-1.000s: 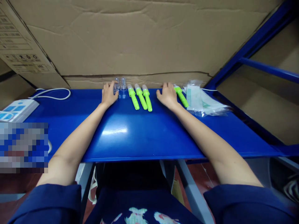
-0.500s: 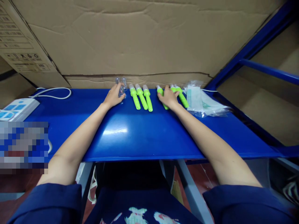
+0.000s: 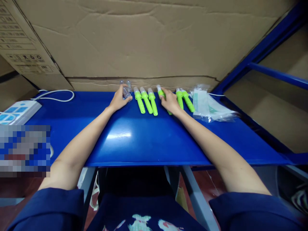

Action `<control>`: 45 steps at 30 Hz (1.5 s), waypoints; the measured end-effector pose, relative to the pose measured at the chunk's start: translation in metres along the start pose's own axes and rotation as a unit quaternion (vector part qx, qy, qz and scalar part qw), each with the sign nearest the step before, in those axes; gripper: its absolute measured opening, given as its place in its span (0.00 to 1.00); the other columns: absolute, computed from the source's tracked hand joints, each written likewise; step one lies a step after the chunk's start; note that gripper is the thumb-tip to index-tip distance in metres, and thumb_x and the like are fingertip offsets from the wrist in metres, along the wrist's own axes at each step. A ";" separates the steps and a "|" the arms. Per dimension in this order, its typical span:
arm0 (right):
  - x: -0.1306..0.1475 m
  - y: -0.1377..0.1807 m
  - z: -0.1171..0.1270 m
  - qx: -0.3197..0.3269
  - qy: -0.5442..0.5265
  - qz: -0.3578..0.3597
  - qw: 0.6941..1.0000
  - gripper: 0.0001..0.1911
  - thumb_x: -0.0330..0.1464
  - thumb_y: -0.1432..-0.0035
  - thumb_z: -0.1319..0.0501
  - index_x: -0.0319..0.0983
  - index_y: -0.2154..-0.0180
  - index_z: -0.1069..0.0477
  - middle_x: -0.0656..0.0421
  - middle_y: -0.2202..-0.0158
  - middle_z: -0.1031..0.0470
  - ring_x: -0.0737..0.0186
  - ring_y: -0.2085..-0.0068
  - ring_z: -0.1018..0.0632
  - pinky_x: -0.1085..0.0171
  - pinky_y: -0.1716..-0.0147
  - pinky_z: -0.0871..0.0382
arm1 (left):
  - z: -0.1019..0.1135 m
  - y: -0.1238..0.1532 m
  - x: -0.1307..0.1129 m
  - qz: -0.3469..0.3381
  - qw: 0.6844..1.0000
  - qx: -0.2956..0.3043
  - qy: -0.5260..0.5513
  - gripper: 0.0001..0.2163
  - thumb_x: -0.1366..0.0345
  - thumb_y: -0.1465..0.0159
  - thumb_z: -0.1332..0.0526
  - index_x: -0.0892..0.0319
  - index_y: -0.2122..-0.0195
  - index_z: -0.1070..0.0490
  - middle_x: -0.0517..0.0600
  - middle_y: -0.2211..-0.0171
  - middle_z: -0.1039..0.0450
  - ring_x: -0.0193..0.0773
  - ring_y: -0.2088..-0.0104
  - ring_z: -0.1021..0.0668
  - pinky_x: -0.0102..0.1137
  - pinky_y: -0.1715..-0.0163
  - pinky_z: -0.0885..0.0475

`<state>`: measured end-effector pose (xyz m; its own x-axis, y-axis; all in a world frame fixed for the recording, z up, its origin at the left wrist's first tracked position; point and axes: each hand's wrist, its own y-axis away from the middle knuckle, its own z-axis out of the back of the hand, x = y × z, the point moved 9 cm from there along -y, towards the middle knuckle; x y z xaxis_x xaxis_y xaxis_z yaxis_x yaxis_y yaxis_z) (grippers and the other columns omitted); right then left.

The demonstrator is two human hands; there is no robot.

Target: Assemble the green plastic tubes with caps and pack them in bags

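At the back of the blue table, my left hand (image 3: 118, 98) has its fingers closed round a clear plastic cap (image 3: 126, 93); another clear cap (image 3: 129, 85) stands just behind it. My right hand (image 3: 170, 101) grips a lime-green stick with a clear tip (image 3: 160, 91), whose middle is hidden under the fingers. Between my hands lie three similar green sticks with frosted tips (image 3: 145, 100), side by side. Two more green sticks (image 3: 187, 100) rest to the right of my right hand, their tips close together.
Clear plastic bags (image 3: 209, 106) lie at the right back of the blue table (image 3: 154, 141). On the left are a white power strip (image 3: 21, 110) and its cable (image 3: 60, 100). A cardboard wall (image 3: 144, 41) rises behind, and a blue metal frame (image 3: 271, 72) bounds the right.
My right hand has shifted slightly left, taking the green stick away from the two at the right. The fingers of my left hand have closed on the clear cap, which now tilts.
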<state>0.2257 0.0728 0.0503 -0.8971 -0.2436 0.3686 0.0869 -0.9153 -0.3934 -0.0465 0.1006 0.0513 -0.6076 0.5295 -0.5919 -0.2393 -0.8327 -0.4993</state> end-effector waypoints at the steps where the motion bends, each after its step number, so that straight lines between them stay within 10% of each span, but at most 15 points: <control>1: 0.008 0.001 0.002 -0.012 -0.016 0.035 0.999 0.31 0.30 0.32 0.50 0.28 0.30 0.40 0.39 0.33 0.32 0.42 0.33 0.31 0.42 0.34 0.38 | 0.002 -0.002 0.009 0.027 0.999 -0.025 0.036 0.29 0.60 0.41 0.30 0.58 0.41 0.39 0.56 0.55 0.23 0.48 0.55 0.19 0.48 0.47 0.24; 6: 0.059 0.017 -0.008 0.034 -0.033 0.250 0.967 0.29 0.32 0.31 0.50 0.32 0.32 0.37 0.42 0.34 0.31 0.46 0.35 0.29 0.47 0.34 0.36 | 0.002 -0.009 0.044 0.134 0.958 -0.101 0.231 0.33 0.44 0.42 0.28 0.54 0.45 0.41 0.53 0.56 0.25 0.45 0.58 0.18 0.44 0.52 0.22; 12: 0.087 0.033 -0.019 0.058 -0.036 0.330 0.942 0.28 0.31 0.30 0.52 0.31 0.32 0.37 0.38 0.35 0.32 0.43 0.34 0.30 0.44 0.34 0.36 | -0.019 -0.007 0.014 0.112 0.945 -0.024 0.306 0.36 0.37 0.48 0.27 0.52 0.48 0.38 0.50 0.59 0.25 0.37 0.67 0.20 0.36 0.61 0.23; 31: 0.085 0.034 -0.002 -0.001 -0.138 0.278 0.951 0.29 0.41 0.30 0.46 0.36 0.33 0.45 0.39 0.35 0.36 0.44 0.37 0.28 0.45 0.38 0.30 | -0.044 0.007 -0.058 -0.032 0.930 0.053 0.361 0.40 0.48 0.52 0.21 0.50 0.45 0.43 0.49 0.52 0.33 0.37 0.59 0.19 0.38 0.53 0.21; 45: 0.078 0.027 0.013 -0.032 -0.039 0.181 0.982 0.23 0.35 0.30 0.51 0.33 0.38 0.35 0.40 0.40 0.27 0.41 0.38 0.26 0.47 0.36 0.33 | -0.020 -0.010 0.023 0.120 0.887 -0.099 0.434 0.38 0.52 0.46 0.24 0.47 0.46 0.52 0.51 0.48 0.28 0.40 0.54 0.18 0.40 0.50 0.21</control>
<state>0.1633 0.0246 0.0796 -0.7764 -0.5756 0.2566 0.3653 -0.7428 -0.5611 -0.0428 0.1245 0.0302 0.2107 0.3375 -0.9174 0.0090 -0.9391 -0.3435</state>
